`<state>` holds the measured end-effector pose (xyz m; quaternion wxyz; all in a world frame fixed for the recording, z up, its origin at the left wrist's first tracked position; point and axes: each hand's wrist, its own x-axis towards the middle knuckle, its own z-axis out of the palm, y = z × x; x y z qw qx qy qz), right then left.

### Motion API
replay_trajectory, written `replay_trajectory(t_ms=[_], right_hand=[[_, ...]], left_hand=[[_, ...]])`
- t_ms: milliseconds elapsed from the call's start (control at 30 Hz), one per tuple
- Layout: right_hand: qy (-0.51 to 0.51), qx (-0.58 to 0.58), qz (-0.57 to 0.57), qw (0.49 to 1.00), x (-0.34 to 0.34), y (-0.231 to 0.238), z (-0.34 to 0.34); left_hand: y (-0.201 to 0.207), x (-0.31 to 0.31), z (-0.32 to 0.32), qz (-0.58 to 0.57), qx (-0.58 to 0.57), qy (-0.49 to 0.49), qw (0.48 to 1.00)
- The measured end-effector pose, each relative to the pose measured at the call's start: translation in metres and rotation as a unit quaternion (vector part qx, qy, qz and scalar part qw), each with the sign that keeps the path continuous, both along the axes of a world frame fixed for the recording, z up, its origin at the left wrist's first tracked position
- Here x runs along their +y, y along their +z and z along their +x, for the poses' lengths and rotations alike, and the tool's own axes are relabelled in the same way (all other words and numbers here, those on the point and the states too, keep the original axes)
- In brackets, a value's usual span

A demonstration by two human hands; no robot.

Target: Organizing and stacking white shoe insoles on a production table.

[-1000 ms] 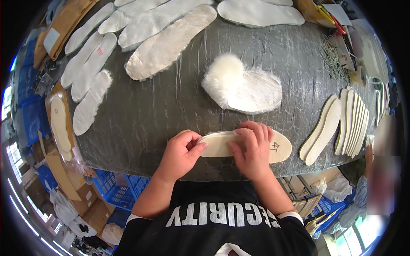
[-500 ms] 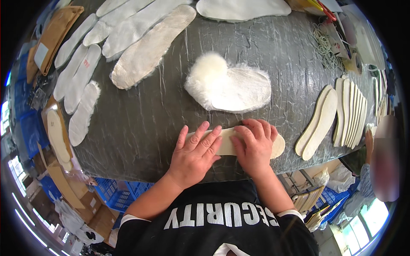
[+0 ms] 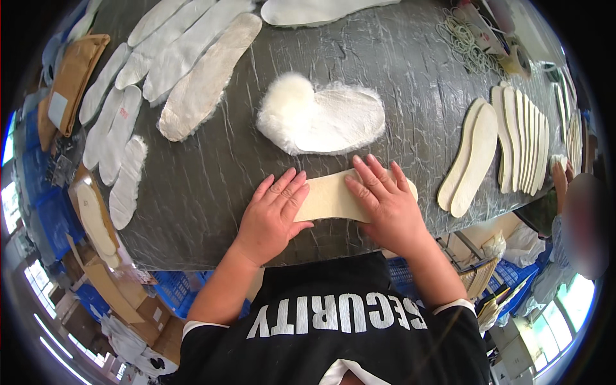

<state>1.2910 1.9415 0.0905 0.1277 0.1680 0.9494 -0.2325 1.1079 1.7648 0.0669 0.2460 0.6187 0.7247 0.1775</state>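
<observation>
The widest place is taken by the table [image 3: 205, 205], whose dark, wrinkled covering is seen across the view. At its far left, a group of white fleece pieces [image 3: 192, 58] is laid out, some overlapping. On the right side, a row of cream insoles [image 3: 509, 135] is arranged closely, and just beside it a pair of insoles [image 3: 475, 157] is placed, one partly upon the other. Beyond the hands, near the middle, a fluffy piece [image 3: 321, 119] is seen, with its fur tuft turned to the left.

The single cream insole [image 3: 330, 196] is kept flat on the table, near the person's edge. Its long axis is directed from left to right, roughly along this edge (the right end is perhaps slightly farther away). Which end is the toe cannot be told, because both ends are partly covered.

Its left end is covered by the left hand [image 3: 273, 205], whose fingers are extended and laid together. Its right part is covered by the right hand [image 3: 388, 202], with fingers straightened and spread. By neither hand is the insole clenched; how strongly it is pressed cannot be told.
</observation>
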Motion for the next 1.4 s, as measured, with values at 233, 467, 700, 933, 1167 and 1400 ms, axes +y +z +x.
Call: replay_trajectory(t_ms=[233,467,700,933,1167,1400], right_hand=[[0.038,0.038,-0.011,0.999,0.014,0.029,0.003],[0.041,0.039,-0.016,0.998,0.011,0.03,0.001],[0.079,0.046,0.05,0.995,-0.024,0.013,0.009],[0.074,0.011,0.077,0.994,-0.048,-0.031,-0.007],[-0.095,0.273,-0.059,0.955,-0.034,-0.02,0.012],[-0.229,0.295,-0.003,0.928,-0.047,-0.027,-0.014]], left_hand=[[0.019,0.004,-0.016,0.042,-0.054,-0.008,0.998],[0.019,0.001,-0.015,0.104,-0.046,0.006,0.994],[0.029,-0.016,0.0,0.017,0.054,-0.044,0.997],[-0.017,-0.022,0.026,-0.004,0.177,-0.041,0.983],[0.023,-0.073,0.006,0.078,0.077,0.035,0.993],[0.1,-0.302,-0.132,-0.066,0.392,0.376,0.837]])
